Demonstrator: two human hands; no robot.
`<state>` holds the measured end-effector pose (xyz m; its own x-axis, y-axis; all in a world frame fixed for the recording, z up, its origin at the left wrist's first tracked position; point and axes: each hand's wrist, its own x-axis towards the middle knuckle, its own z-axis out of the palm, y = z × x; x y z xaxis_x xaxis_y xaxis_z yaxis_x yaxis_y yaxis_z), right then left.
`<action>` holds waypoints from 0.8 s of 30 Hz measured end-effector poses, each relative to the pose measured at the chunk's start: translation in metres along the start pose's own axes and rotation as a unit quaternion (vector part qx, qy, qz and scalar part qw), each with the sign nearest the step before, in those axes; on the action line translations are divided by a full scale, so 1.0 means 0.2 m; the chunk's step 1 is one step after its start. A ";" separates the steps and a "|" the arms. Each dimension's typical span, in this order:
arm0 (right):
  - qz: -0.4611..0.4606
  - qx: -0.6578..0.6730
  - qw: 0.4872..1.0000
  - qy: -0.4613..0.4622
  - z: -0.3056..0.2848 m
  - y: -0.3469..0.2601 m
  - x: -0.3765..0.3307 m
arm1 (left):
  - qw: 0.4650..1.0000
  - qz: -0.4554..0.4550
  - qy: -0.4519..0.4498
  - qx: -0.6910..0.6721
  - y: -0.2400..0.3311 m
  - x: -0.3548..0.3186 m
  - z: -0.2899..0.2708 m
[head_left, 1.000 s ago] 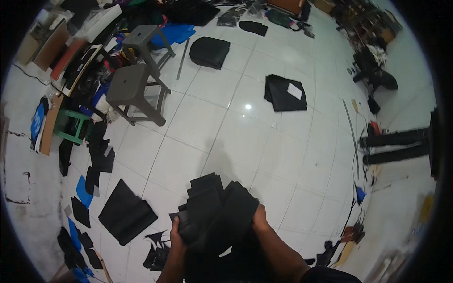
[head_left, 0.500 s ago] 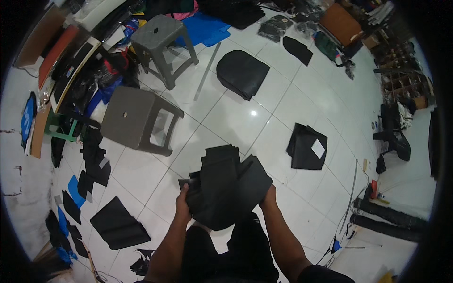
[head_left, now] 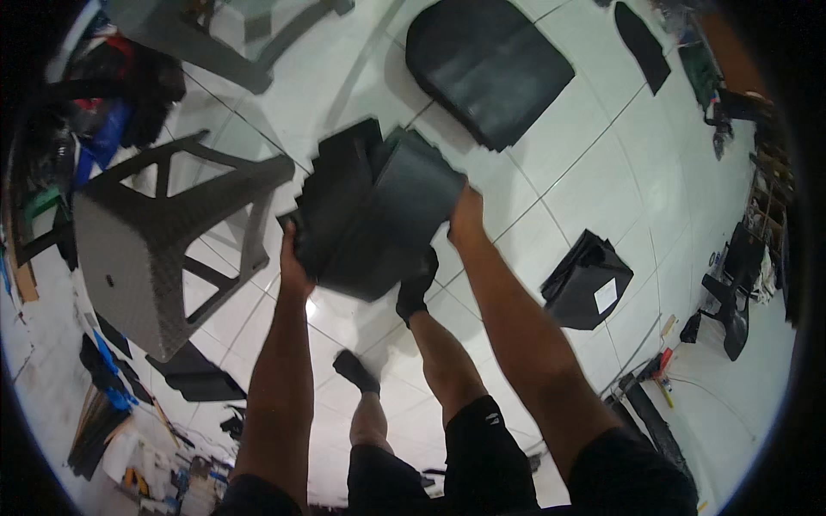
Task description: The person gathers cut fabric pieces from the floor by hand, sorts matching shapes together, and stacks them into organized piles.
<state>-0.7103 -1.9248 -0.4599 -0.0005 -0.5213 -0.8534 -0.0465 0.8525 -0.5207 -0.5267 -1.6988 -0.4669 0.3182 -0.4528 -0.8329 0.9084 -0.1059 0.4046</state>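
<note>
Between my two hands is a stack of black sheet pieces, fanned out unevenly, with a smooth leather-like face. My left hand is closed on its left edge, and my right hand grips its right edge. The stack is held above the tiled floor, over my feet. Ahead of it on the floor lies a thick pile of black rounded-end pieces. To the right rests another black folded pile with a white label on top. My fingers under the stack are hidden.
A grey plastic stool stands close on my left, with a second grey stool beyond it. A curved black piece lies far right. Black sheets are on the floor at lower left. Black rolls lie at right.
My hands have moved forward and up in the view, carrying the stack. The view has shifted: the stools and floor piles appear nearer, and my feet now show, one leg forward.
</note>
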 end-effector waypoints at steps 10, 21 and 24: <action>-0.048 -0.253 0.964 -0.059 0.27 0.01 0.85 | 1.000 0.014 -0.017 -0.004 -0.05 0.70 -0.03; -0.013 -0.202 0.976 -0.082 -0.15 -0.02 0.91 | 0.975 0.005 0.095 0.201 -0.38 0.69 -0.37; 0.048 -0.324 0.934 -0.144 -0.12 0.21 0.59 | 0.861 0.116 0.115 0.481 -0.21 0.21 -0.60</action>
<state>-0.7361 -1.9511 -0.5815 0.2282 -0.3314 -0.9155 -0.6550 0.6434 -0.3962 -0.5197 -1.6062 -0.5641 0.6071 -0.3851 -0.6951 0.2025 -0.7708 0.6040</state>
